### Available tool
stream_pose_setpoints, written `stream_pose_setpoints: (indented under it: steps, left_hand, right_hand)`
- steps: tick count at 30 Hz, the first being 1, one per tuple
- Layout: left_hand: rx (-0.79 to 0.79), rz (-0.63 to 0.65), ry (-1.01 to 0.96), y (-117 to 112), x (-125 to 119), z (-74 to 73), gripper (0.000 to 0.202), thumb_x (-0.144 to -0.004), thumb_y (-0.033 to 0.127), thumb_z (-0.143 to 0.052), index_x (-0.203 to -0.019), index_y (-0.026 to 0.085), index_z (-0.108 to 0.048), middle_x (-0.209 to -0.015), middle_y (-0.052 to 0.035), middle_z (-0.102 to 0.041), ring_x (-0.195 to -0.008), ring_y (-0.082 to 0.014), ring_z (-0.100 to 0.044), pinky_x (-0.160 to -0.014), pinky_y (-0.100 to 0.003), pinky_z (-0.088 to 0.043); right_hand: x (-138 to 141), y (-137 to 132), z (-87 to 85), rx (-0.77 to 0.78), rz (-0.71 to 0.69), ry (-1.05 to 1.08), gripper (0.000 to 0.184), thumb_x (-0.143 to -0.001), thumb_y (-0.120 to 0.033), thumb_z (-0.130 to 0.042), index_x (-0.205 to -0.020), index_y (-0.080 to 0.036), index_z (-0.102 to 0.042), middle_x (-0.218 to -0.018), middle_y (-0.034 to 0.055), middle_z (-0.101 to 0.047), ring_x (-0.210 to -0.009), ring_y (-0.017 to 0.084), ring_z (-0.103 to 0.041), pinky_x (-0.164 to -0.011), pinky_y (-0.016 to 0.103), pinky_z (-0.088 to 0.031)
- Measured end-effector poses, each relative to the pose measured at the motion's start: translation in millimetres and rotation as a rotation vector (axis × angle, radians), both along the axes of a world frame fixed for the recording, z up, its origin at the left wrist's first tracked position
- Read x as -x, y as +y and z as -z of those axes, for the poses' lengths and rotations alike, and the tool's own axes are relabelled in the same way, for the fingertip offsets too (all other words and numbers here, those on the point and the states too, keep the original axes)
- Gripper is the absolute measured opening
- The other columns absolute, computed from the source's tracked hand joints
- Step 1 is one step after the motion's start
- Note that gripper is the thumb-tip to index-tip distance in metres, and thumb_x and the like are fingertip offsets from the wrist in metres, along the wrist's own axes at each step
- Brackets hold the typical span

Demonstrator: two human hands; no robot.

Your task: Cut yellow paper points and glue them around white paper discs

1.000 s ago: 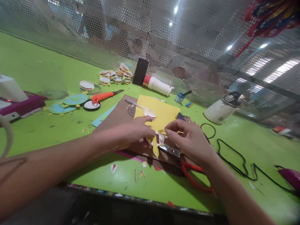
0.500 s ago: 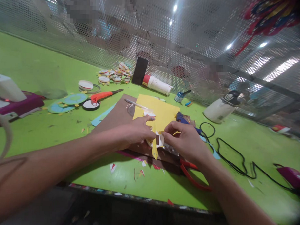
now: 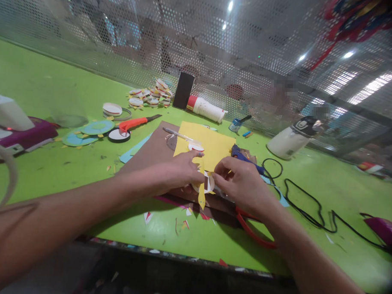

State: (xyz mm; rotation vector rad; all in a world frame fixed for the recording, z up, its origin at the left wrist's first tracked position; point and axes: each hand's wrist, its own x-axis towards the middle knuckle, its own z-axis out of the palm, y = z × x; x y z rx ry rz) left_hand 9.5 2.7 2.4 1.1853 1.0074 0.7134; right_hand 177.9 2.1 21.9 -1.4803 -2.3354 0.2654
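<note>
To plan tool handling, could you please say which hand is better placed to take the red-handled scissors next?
Probably the right hand, nearer the red-handled scissors, though its fingertips are at the turtle-like paper craft. The left hand is farther, its fingers on that craft.

No text, label, brand, number or sign can be read

Rear of the green tabletop (image 3: 28,68): a dark phone (image 3: 184,91) stands beside a red-and-white cylinder (image 3: 207,110) on its side, before a perforated screen (image 3: 135,46); farther right, a small jar (image 3: 235,125) and a white bottle (image 3: 284,140) with a black top. Far left: a white block (image 3: 12,111) on a purple power strip (image 3: 42,132). Upper right: a multicoloured hanging decoration (image 3: 345,28)
</note>
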Motion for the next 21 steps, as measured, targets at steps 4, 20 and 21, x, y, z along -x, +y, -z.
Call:
stream_pose_setpoints:
  steps: [4,20,21]
  left_hand:
    - [-0.013,0.007,0.015,0.1,-0.4,0.8,0.092,-0.06,0.008,-0.06,-0.145,0.016,-0.023,-0.058,0.0068,-0.052,-0.046,-0.0103,-0.046,-0.046,-0.022,-0.039]
    - [-0.06,0.027,0.086,1.7,-0.8,3.0,0.091,-0.061,0.007,-0.061,-0.144,0.018,-0.027,-0.056,0.0073,-0.052,-0.044,-0.0107,-0.048,-0.047,-0.023,-0.039]
    - [-0.047,0.02,0.094,1.1,-1.3,1.9,0.09,-0.061,0.006,-0.06,-0.144,0.018,-0.026,-0.055,0.0074,-0.052,-0.043,-0.0111,-0.048,-0.047,-0.023,-0.039]
  right_hand:
    - [-0.2,-0.2,-2.0,0.018,0.006,-0.015,0.012,-0.077,-0.015,-0.057,-0.065,-0.017,-0.06,-0.064,0.0018,-0.061,-0.059,0.014,-0.052,-0.054,0.026,-0.038]
    - [-1.3,-0.5,-2.3,-0.047,-0.08,-0.163,0.01,-0.077,-0.013,-0.055,-0.069,-0.017,-0.059,-0.068,0.0023,-0.061,-0.062,0.014,-0.052,-0.055,0.024,-0.032]
    - [-1.1,-0.7,-2.5,-0.05,-0.079,-0.174,0.01,-0.077,-0.012,-0.055,-0.069,-0.017,-0.059,-0.069,0.0025,-0.061,-0.063,0.014,-0.052,-0.055,0.024,-0.032]
